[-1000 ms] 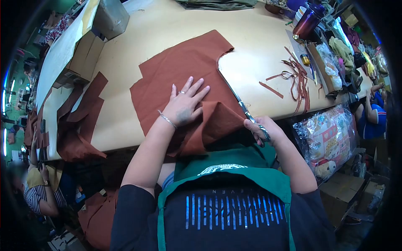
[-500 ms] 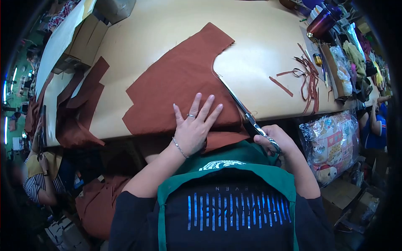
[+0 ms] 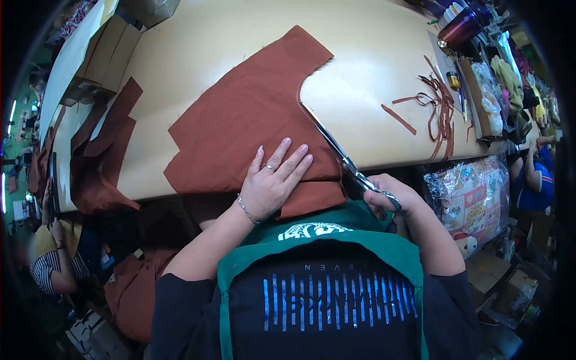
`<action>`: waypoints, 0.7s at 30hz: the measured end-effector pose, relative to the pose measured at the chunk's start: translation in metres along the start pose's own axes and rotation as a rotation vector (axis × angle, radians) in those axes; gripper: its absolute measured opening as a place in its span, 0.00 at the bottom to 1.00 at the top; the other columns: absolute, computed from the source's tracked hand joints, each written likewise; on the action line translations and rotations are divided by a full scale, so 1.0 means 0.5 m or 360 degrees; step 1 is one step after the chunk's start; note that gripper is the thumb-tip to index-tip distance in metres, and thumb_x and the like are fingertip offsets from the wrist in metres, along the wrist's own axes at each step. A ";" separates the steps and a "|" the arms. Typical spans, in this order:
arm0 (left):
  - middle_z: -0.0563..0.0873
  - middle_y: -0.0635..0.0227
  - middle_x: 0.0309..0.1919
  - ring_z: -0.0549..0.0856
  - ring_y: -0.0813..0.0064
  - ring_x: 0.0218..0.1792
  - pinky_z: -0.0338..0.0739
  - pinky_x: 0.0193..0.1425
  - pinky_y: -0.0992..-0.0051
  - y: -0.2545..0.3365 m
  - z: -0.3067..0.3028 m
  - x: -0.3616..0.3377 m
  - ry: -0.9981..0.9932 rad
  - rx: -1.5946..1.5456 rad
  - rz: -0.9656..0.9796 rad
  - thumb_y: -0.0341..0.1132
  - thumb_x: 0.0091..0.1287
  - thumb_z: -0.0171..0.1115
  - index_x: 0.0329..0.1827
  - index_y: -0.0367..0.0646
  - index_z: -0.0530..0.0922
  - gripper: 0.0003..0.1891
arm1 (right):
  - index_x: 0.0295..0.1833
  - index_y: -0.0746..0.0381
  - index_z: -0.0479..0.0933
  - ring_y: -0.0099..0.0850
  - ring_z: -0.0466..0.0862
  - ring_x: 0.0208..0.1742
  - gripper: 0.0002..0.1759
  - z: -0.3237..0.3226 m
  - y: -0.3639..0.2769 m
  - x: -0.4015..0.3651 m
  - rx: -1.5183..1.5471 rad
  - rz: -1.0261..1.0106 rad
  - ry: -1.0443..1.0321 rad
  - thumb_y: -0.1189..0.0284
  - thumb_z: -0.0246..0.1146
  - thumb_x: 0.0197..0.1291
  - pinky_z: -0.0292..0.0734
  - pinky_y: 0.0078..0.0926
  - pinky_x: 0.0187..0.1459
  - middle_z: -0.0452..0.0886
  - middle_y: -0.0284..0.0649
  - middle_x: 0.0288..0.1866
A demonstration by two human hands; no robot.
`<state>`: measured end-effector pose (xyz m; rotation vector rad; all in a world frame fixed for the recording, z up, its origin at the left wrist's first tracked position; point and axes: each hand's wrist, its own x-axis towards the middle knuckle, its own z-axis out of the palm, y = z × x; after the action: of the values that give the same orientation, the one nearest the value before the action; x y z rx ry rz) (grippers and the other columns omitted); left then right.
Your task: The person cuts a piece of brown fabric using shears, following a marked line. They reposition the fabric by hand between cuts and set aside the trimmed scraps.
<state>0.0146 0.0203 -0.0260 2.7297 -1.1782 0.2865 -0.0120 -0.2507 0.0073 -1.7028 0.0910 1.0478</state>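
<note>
A large piece of rust-brown fabric lies on the tan cutting table, its near end hanging over the table's front edge. My left hand presses flat on the fabric at that edge, fingers spread. My right hand grips the handles of long metal scissors. The blades run along the fabric's right edge, pointing toward a curved cutout.
Trimmed brown strips lie at the right of the table. A purple bottle and cluttered bags stand far right. More brown pieces hang at the table's left edge. Cardboard boxes sit far left. Other people are seated at both sides.
The fabric was pulled toward me and its folded near corner flattened. My left hand moved closer to the table edge. The scissors stayed along the right edge.
</note>
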 end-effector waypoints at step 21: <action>0.65 0.67 0.64 0.62 0.67 0.66 0.55 0.63 0.51 -0.018 -0.021 -0.004 -0.0158 -0.0273 0.0164 0.30 0.54 0.53 0.60 0.48 0.68 0.26 | 0.22 0.63 0.68 0.20 0.71 0.12 0.33 0.013 -0.012 0.005 -0.0059 0.0142 0.0210 0.41 0.65 0.40 0.65 0.17 0.13 0.68 0.31 0.12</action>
<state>0.0188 0.0300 -0.0167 2.5663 -1.3064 0.0586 -0.0109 -0.2418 0.0098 -1.8146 0.2359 1.0070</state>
